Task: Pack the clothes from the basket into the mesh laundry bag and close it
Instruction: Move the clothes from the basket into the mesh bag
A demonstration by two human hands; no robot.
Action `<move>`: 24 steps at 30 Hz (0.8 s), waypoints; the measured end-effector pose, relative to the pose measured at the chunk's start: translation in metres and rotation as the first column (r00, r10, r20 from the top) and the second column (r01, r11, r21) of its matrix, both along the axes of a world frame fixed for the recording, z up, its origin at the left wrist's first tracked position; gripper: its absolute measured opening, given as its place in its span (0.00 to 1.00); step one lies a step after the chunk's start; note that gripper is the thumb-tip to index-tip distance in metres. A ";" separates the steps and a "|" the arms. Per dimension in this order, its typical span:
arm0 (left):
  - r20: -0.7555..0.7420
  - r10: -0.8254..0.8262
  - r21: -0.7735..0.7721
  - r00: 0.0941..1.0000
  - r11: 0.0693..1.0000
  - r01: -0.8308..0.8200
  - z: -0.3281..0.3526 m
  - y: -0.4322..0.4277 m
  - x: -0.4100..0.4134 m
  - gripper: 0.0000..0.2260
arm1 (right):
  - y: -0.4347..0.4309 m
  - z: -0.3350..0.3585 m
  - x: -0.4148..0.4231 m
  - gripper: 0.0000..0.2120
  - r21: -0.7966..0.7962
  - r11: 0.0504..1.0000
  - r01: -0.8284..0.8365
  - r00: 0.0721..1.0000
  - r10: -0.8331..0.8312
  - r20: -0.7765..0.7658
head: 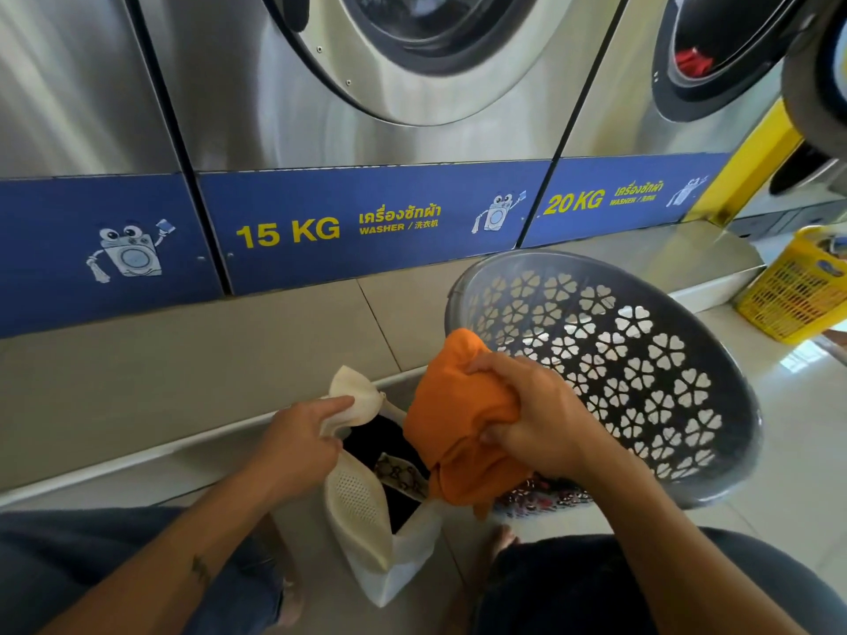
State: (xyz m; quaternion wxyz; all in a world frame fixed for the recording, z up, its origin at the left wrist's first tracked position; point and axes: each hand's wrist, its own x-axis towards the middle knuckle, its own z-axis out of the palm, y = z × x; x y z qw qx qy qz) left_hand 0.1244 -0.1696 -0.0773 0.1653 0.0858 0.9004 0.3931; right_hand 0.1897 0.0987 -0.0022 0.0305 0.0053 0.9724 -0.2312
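Right hand (536,414) fingers clench orange garment (453,419); left hand (298,433) fingers pinch mesh bag (362,506) rim open.

The pale tiled floor (788,451) carries a cream mesh laundry bag (366,520) standing open in front of the washers' raised step (183,359), a grey basket (641,359) tipped on its side just beside it, and a yellow basket (793,295) well apart to the right.

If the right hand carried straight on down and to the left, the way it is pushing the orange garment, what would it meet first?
Probably the open mouth of the mesh laundry bag, which the left hand holds open. The right hand grips the orange garment just above it; the dark clothes already inside come next. Depth is uncertain.
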 end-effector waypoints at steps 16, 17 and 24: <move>0.120 0.092 0.133 0.989 0.985 -0.107 0.003 -0.016 0.004 0.24 | -0.078 0.038 0.027 0.25 0.205 0.978 -0.041 0.874 0.134 -0.468; 0.132 0.114 0.144 0.985 0.981 -0.133 0.003 -0.018 0.003 0.24 | -0.085 0.035 0.025 0.25 0.233 0.971 -0.045 0.893 0.144 -0.426; 0.025 0.166 0.085 0.986 0.982 -0.167 0.006 -0.025 0.004 0.27 | -0.115 -0.036 0.001 0.23 0.526 0.819 -0.229 0.962 0.271 -0.004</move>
